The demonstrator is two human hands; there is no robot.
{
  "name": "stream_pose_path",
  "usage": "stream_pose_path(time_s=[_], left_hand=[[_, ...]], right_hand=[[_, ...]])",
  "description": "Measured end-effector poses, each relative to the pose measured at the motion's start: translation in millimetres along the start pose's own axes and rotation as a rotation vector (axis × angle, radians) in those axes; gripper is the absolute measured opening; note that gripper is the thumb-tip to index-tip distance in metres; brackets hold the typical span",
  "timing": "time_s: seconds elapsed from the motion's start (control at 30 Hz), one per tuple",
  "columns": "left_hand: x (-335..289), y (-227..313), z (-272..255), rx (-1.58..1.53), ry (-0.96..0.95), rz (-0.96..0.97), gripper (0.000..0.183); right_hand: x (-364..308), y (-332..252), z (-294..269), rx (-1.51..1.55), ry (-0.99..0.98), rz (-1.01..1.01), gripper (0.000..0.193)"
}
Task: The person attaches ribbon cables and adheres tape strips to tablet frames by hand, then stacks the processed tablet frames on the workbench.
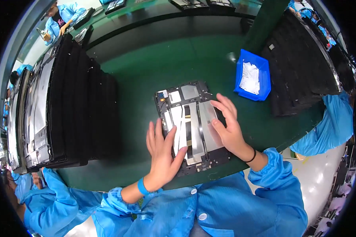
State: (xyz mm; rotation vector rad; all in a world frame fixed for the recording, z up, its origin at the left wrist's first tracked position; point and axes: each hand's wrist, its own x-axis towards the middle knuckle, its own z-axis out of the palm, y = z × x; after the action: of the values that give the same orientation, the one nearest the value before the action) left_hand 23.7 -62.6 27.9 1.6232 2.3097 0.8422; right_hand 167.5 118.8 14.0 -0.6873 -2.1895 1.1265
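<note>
An opened tablet [193, 130] lies on the green table in front of me, slightly tilted, its circuit boards, silvery battery panels and dark flat cables exposed. My left hand [162, 154] is spread along its lower left side, the fingers over the edge and the thumb on the inner panels. Over the right side is my right hand [230, 128], thumb and fingers apart, touching or just above a greyish, see-through-looking strip [211, 128] there. Nothing is visibly gripped in either hand. Parts of the tablet's left and right edges are hidden beneath the hands.
Tall stacks of black trays [83, 106] holding tablets stand at the left, with more black trays [300, 63] at the right. Beside these is a blue bin [241, 87] with white pieces inside. A dark raised ledge [162, 33] crosses the back. People in blue work nearby.
</note>
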Motion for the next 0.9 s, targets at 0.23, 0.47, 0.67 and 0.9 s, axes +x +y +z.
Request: stream_pose_path(time_s=[0.23, 0.47, 0.67, 0.9], left_hand=[[25, -3, 7, -0.005, 0.358, 0.386, 0.007], [1, -15, -2, 0.271, 0.382, 0.774, 0.017], [1, -16, -4, 0.257, 0.357, 0.872, 0.016], [10, -18, -11, 0.035, 0.278, 0.916, 0.016]], right_hand=[[-2, -27, -10, -0.307, -0.011, -0.302, 0.018], [-5, -45, 2, -0.213, -0.325, -0.414, 0.021], [-4, -38, 10, -0.272, -0.374, -0.501, 0.017], [32, -30, -18, -0.542, 0.036, -0.344, 0.009]])
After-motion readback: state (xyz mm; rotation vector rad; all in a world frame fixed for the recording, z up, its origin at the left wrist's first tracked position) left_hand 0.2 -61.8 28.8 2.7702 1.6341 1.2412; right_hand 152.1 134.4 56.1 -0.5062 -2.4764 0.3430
